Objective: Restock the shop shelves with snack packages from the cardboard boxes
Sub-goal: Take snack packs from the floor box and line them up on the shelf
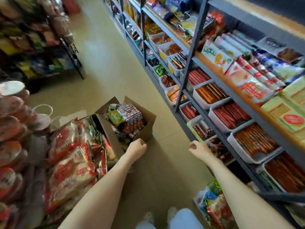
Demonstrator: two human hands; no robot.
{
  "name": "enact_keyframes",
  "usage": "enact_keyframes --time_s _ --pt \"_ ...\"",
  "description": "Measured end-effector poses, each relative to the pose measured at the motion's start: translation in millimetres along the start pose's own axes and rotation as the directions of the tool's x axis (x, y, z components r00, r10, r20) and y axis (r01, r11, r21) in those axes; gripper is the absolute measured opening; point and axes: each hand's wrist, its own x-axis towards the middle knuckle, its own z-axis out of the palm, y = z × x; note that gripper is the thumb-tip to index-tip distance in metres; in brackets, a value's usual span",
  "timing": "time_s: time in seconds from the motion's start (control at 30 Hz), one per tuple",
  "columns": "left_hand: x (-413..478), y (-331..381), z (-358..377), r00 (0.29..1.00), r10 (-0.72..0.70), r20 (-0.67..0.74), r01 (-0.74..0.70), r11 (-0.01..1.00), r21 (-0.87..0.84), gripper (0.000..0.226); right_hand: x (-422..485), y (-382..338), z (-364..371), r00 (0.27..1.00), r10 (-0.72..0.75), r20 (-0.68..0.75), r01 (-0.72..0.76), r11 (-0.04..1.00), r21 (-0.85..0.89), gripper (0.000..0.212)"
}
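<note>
**A:** Biggest first. Where are the shelves (pixel 194 47)?

**B:** Along the person's right. White trays (pixel 244 146) of red and orange sticks fill the lower tiers.

**A:** And the stock?

**B:** Two boxes on the floor, ahead and to the left. The far box (pixel 146 128) is open, with bundled packs (pixel 128 116) standing up out of it. The near box (pixel 109 134) touches its side and is heaped with red bags (pixel 71 156).

**A:** Which hand is closer to the packs?

**B:** The left hand (pixel 137 147). It's at the far box's near corner, and the packs lie just beyond its knuckles, a little to the left. I can't tell if it touches the cardboard.

**A:** Fingers?

**B:** Curled tight on both hands, with nothing visible in either. The right hand (pixel 197 148) hangs over bare floor between box and shelves, closer to the trays.

**A:** So the next move?

**B:** My guess is that the left hand opens and reaches forward over the rim, and the right takes the pack shelfward.
</note>
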Motion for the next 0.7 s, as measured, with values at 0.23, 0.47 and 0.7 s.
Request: enact_keyframes --time_s 0.23,0.47,0.7 --pt "93 10 -19 0.985 -0.162 0.052 0.163 0.986 -0.016 0.029 139 -47 -26 0.992 -0.03 0.125 0.039 0.997 -0.072 0.027" --pt "188 23 -59 0.924 -0.383 -0.008 0.377 0.911 -0.17 0.028 275 -117 -52 0.972 -0.029 0.233 0.059 0.99 -0.126 0.033" --pt "300 -11 -71 0.859 -0.511 -0.02 0.486 0.829 -0.277 0.023 380 -184 12 0.916 -0.062 0.396 0.152 0.968 -0.2 0.036"
